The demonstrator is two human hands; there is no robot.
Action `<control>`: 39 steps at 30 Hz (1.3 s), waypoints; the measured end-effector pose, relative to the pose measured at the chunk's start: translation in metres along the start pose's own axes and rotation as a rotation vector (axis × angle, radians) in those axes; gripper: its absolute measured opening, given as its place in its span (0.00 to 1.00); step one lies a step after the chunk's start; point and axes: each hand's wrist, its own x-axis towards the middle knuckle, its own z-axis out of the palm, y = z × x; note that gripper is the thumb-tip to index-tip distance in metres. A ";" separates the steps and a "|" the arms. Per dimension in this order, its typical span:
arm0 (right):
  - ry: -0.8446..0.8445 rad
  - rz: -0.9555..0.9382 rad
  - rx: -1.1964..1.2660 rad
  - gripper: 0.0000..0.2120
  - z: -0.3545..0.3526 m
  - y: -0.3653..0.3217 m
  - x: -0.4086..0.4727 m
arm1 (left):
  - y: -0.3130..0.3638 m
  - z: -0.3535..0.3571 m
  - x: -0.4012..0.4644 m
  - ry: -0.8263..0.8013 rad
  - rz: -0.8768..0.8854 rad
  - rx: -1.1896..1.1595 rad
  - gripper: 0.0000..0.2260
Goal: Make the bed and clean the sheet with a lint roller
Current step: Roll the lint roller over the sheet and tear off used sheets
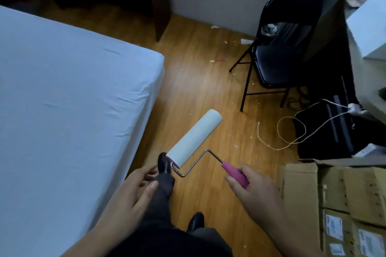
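White sheet: we note the sheet (69, 98) lies fitted and mostly smooth over the bed (155, 81) at left, a few light creases near the corner.
Lint roller: we see the lint roller (195, 139) held in the air over the wood floor (194, 81), just right of the bed edge; its white drum points far and right, and its pink handle sits near.
Right hand: our right hand (252, 190) grips the pink handle, fingers curled round it.
Left hand: our left hand (129, 192) holds nothing, fingers relaxed and spread, near the drum's lower end but apart from it.
Step in hand: we judge bed-making largely done and cleaning about to start.
Next move: we would swing the drum left over the sheet, set it flat and roll it with light pressure.
Surroundings: black folding chair (279, 56) far right; cardboard boxes (334, 200) near right; loose cord (292, 131) and scraps on the floor.
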 end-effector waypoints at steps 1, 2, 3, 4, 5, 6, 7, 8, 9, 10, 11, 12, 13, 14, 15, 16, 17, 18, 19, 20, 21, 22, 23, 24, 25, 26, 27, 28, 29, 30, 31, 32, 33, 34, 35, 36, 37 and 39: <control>-0.001 0.000 0.016 0.10 -0.006 -0.002 0.027 | 0.000 -0.003 0.027 0.014 -0.013 -0.009 0.15; -0.002 0.008 0.018 0.10 -0.011 -0.003 0.052 | -0.002 -0.007 0.055 0.024 -0.022 -0.017 0.14; -0.004 0.027 0.016 0.11 -0.014 -0.005 0.074 | -0.004 -0.011 0.084 0.020 -0.035 -0.022 0.14; 0.002 0.043 0.015 0.11 -0.018 -0.007 0.095 | -0.002 -0.017 0.113 0.006 -0.045 -0.019 0.14; 0.012 0.063 0.022 0.11 -0.025 -0.011 0.115 | 0.001 -0.023 0.145 -0.001 -0.045 -0.020 0.14; 0.021 0.082 0.027 0.10 -0.032 -0.014 0.132 | 0.007 -0.032 0.174 -0.003 -0.044 -0.018 0.14; 0.026 0.107 0.037 0.11 -0.040 -0.018 0.149 | 0.013 -0.041 0.204 -0.008 -0.030 -0.008 0.15; 0.031 0.135 0.054 0.11 -0.048 -0.021 0.165 | 0.022 -0.050 0.234 -0.018 -0.010 0.003 0.16; 0.034 0.158 0.073 0.12 -0.056 -0.024 0.182 | 0.030 -0.060 0.265 -0.023 0.010 0.018 0.17; 0.041 0.171 0.083 0.13 -0.064 -0.026 0.199 | 0.039 -0.070 0.294 -0.020 0.030 0.031 0.17; 0.051 0.180 0.093 0.16 -0.072 -0.028 0.215 | 0.048 -0.080 0.322 -0.013 0.052 0.040 0.17; 0.062 0.185 0.113 0.19 -0.082 -0.031 0.232 | 0.057 -0.088 0.348 -0.003 0.066 0.041 0.17; 0.072 0.190 0.136 0.20 -0.092 -0.032 0.251 | 0.065 -0.094 0.374 0.011 0.075 0.038 0.16; 0.078 0.193 0.144 0.21 -0.102 -0.032 0.271 | 0.073 -0.098 0.399 0.027 0.081 0.033 0.16; 0.075 0.192 0.141 0.21 -0.113 -0.032 0.293 | 0.080 -0.100 0.423 0.041 0.085 0.029 0.16; 0.068 0.192 0.141 0.22 -0.123 -0.033 0.317 | 0.086 -0.101 0.444 0.054 0.085 0.024 0.16; 0.061 0.189 0.147 0.22 -0.133 -0.032 0.342 | 0.091 -0.100 0.464 0.068 0.082 0.024 0.16; 0.053 0.173 0.148 0.21 -0.142 -0.032 0.370 | 0.095 -0.097 0.484 0.083 0.073 0.025 0.15; 0.044 0.146 0.140 0.19 -0.152 -0.032 0.398 | 0.098 -0.094 0.501 0.096 0.058 0.024 0.16; 0.037 0.119 0.131 0.17 -0.162 -0.034 0.425 | 0.102 -0.089 0.517 0.109 0.038 0.020 0.16; 0.031 0.089 0.124 0.16 -0.176 -0.037 0.456 | 0.107 -0.083 0.533 0.130 0.015 0.015 0.16; 0.027 0.049 0.112 0.15 -0.191 -0.040 0.486 | 0.113 -0.077 0.550 0.151 -0.007 0.014 0.15; 0.024 -0.001 0.099 0.14 -0.207 -0.043 0.515 | 0.120 -0.071 0.565 0.168 -0.030 0.013 0.15; 0.022 -0.050 0.085 0.14 -0.225 -0.048 0.542 | 0.128 -0.065 0.579 0.184 -0.058 0.004 0.14; 0.025 -0.095 0.072 0.14 -0.244 -0.055 0.568 | 0.137 -0.059 0.592 0.203 -0.075 -0.011 0.13; 0.030 -0.133 0.054 0.15 -0.262 -0.063 0.594 | 0.146 -0.054 0.604 0.221 -0.079 -0.022 0.13; 0.031 -0.164 0.036 0.14 -0.279 -0.069 0.619 | 0.154 -0.050 0.616 0.229 -0.083 -0.029 0.13; 0.029 -0.189 0.023 0.12 -0.294 -0.076 0.643 | 0.161 -0.049 0.628 0.234 -0.093 -0.033 0.14; 0.026 -0.209 0.019 0.10 -0.307 -0.083 0.665 | 0.168 -0.049 0.641 0.246 -0.105 -0.038 0.15; 0.028 -0.223 0.023 0.09 -0.320 -0.091 0.687 | 0.174 -0.051 0.653 0.261 -0.114 -0.048 0.16; 0.032 -0.234 0.030 0.09 -0.329 -0.097 0.708 | 0.177 -0.054 0.667 0.277 -0.121 -0.060 0.15; 0.033 -0.243 0.038 0.10 -0.337 -0.103 0.729 | 0.180 -0.060 0.682 0.294 -0.133 -0.074 0.15; 0.027 -0.250 0.044 0.10 -0.341 -0.110 0.748 | 0.181 -0.066 0.699 0.311 -0.147 -0.089 0.15; 0.022 -0.252 0.045 0.11 -0.344 -0.117 0.768 | 0.181 -0.074 0.717 0.328 -0.158 -0.103 0.16; 0.018 -0.251 0.039 0.11 -0.345 -0.124 0.788 | 0.179 -0.082 0.737 0.344 -0.164 -0.106 0.16; 0.015 -0.247 0.033 0.11 -0.345 -0.130 0.807 | 0.176 -0.092 0.758 0.353 -0.168 -0.103 0.17; 0.006 -0.239 0.027 0.11 -0.345 -0.136 0.824 | 0.173 -0.104 0.780 0.355 -0.170 -0.098 0.16; -0.009 -0.214 0.015 0.10 -0.345 -0.150 0.855 | 0.167 -0.129 0.827 0.356 -0.151 -0.082 0.16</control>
